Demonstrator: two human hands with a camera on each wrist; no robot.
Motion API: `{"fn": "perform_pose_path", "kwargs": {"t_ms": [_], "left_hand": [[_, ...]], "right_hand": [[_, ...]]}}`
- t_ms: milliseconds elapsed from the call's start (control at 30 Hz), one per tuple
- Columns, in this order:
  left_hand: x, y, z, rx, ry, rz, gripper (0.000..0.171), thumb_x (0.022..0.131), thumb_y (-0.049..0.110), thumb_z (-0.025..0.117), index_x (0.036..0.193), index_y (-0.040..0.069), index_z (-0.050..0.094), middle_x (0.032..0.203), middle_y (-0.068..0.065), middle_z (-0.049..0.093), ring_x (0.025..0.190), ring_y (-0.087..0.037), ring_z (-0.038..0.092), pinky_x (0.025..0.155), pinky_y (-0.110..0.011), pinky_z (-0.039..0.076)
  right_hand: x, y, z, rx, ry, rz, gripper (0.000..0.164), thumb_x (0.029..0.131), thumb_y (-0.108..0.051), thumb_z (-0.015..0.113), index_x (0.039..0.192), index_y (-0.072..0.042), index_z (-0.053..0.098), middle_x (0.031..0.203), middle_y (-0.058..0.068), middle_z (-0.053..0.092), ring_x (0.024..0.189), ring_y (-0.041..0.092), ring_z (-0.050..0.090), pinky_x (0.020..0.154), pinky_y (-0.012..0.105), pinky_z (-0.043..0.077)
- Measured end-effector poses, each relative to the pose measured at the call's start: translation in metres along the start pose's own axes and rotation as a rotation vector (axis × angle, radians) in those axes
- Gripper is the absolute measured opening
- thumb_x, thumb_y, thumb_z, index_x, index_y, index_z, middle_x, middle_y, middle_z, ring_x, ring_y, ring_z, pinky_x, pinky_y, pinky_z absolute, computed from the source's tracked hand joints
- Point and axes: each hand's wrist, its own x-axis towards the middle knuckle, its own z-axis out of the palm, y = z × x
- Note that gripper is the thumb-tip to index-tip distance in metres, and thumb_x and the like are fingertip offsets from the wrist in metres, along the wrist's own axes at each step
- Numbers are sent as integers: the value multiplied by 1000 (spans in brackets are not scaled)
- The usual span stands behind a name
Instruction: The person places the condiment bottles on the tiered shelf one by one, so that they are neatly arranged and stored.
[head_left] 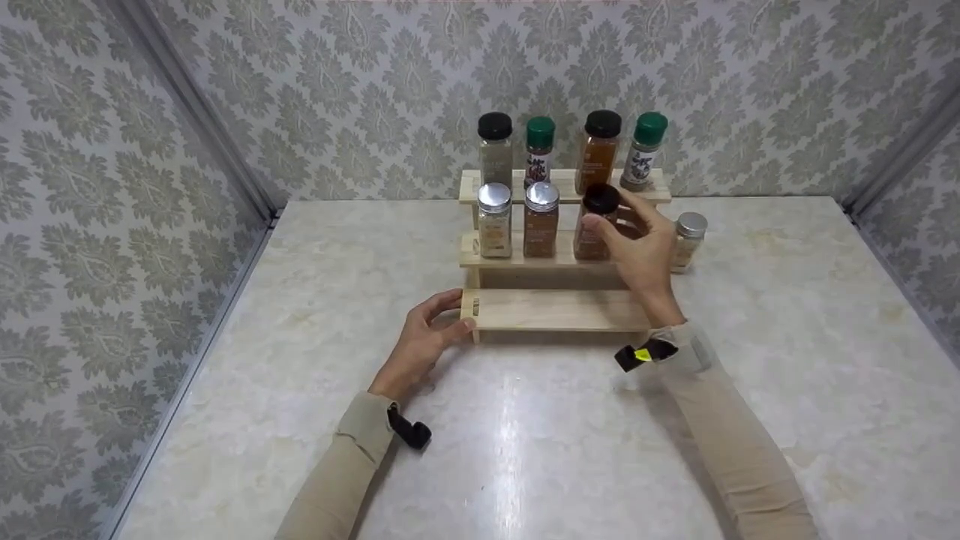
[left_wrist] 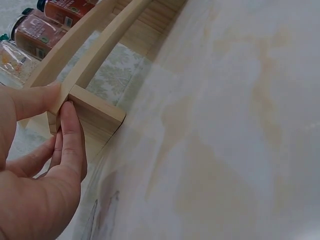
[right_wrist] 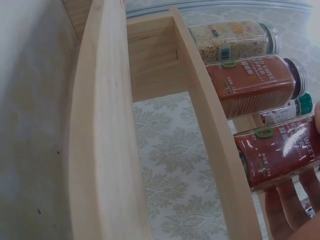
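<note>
A three-step wooden spice rack [head_left: 555, 310] stands on the table. My left hand [head_left: 424, 341] pinches the left end of its lowest step, thumb on one side and fingers on the other in the left wrist view. On the middle step, my right hand [head_left: 651, 259] grips a black-lidded jar of red spice [right_wrist: 277, 152] near its top. The jar's base is at the step. Left of it stand a silver-lidded jar of reddish powder [head_left: 540, 234] and a silver-lidded jar of pale granules [head_left: 495, 232].
The top step carries a black-lidded grey-green jar [head_left: 496, 159], two green-capped bottles [head_left: 538, 159] and a black-lidded orange jar [head_left: 598, 159]. Another silver-lidded jar [head_left: 688, 238] is right of the rack, partly behind my right hand. Patterned walls [head_left: 360, 105] border the table [head_left: 300, 420].
</note>
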Motion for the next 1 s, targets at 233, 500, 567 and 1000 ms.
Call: {"fn": "perform_pose_path", "kwargs": {"t_ms": [233,500,567,1000], "left_hand": [[0,-1,0,2,13,-6,60,97,5,77,153,6,55,149,-16,57,121,-27,69,91,-29,61],[2,-4,-1,-4,-3,17,63,97,8,79,154,5,53,150,-17,57,124,-29,68,93,-28,61],[1,-6,-2,-8,-14,29,63,97,10,79,155,5,53,150,-17,57,126,-30,67,94,-29,60],[3,-10,-6,23,-34,25,64,99,18,79,156,10,53,150,-13,57,133,-29,63,98,-30,59]], "right_hand": [[7,-7,-13,77,-32,-60,45,94,-6,83,136,1,70,130,20,73,109,23,74,95,28,61],[24,-7,-57,21,-9,-216,37,97,-6,78,133,-2,73,128,17,74,117,32,71,102,32,59],[28,-5,-68,-11,-6,-214,36,97,-6,78,133,-4,74,129,13,75,117,26,70,103,33,57],[32,15,-115,-259,0,-47,45,97,-3,78,141,1,67,139,23,67,125,28,65,112,43,51]]}}
